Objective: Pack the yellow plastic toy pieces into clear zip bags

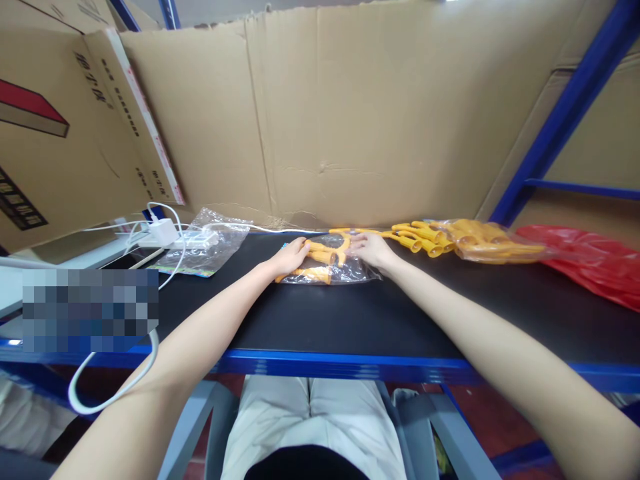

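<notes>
A small clear plastic bag (345,272) lies on the black mat (350,313) with yellow plastic parts (324,256) inside it. My left hand (291,257) grips the bag's left end, fingers curled over a yellow part. My right hand (371,249) rests on the bag's right side, fingers bent down on the plastic and on a yellow part. Just behind and to the right lies a loose row of several more yellow parts (415,237), running into a big clear bag of yellow parts (487,241).
A red plastic bag (595,263) lies at the far right. At left are a stack of clear bags (213,247), a white charger and cable (163,232) and a cardboard box (65,133). A cardboard wall (350,113) backs the mat; blue shelf posts (565,113) rise at right.
</notes>
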`<control>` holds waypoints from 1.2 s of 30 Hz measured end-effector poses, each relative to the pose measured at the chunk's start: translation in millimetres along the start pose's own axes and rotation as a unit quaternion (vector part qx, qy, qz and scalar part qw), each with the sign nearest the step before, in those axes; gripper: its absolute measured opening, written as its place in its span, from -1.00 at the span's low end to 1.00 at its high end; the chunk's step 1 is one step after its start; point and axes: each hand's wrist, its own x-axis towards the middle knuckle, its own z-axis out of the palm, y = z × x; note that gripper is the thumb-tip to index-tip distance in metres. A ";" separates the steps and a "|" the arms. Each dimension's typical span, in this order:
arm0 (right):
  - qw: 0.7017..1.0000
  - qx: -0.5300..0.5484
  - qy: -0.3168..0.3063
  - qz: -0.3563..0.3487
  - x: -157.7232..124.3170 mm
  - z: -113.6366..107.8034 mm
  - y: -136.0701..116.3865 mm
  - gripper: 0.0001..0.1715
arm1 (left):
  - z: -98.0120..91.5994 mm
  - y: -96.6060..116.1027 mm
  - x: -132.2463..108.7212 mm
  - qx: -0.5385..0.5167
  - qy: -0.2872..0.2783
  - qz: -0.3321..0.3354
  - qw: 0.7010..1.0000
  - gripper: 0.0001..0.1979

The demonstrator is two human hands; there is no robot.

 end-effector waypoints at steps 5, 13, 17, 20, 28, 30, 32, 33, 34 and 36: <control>0.989 0.093 -0.079 0.087 -4.3 -1.9 -5.6 -0.87 | 0.2 1.3 -1.0 -0.024 -0.005 0.000 1.000 -0.42; 0.999 0.040 -0.022 -0.021 3.1 1.0 7.4 -0.83 | 0.1 1.6 -2.4 -0.048 -0.015 0.014 0.999 -0.41; 0.999 0.023 -0.020 -0.030 11.0 4.2 20.4 -0.87 | 1.1 1.0 -1.8 -0.053 -0.009 0.011 0.999 -0.41; 0.998 -0.032 -0.029 -0.042 12.9 3.5 23.6 -0.96 | 1.5 0.2 -0.3 -0.050 0.000 0.004 0.999 -0.40; 0.920 -0.352 -0.087 -0.149 -1.7 -7.5 5.5 -0.56 | -5.1 4.0 -2.4 0.046 0.043 -0.026 0.998 -0.44; 0.902 -0.384 -0.089 -0.176 -2.5 -6.4 6.3 -0.53 | -7.6 10.4 -5.4 0.077 0.054 -0.030 0.995 -0.48; 0.892 -0.401 -0.084 -0.193 -1.6 -4.6 9.0 -0.52 | -9.1 18.1 -8.3 0.092 0.061 -0.037 0.993 -0.54; 0.889 -0.405 -0.081 -0.196 -0.9 -3.6 10.5 -0.52 | -9.4 21.9 -9.4 0.098 0.063 -0.041 0.992 -0.58; 0.888 -0.408 -0.080 -0.198 -0.3 -2.6 11.7 -0.52 | -9.4 25.1 -10.2 0.105 0.065 -0.045 0.991 -0.61; 0.888 -0.407 -0.081 -0.197 0.3 -0.5 13.5 -0.53 | -8.5 28.8 -10.7 0.120 0.071 -0.043 0.989 -0.70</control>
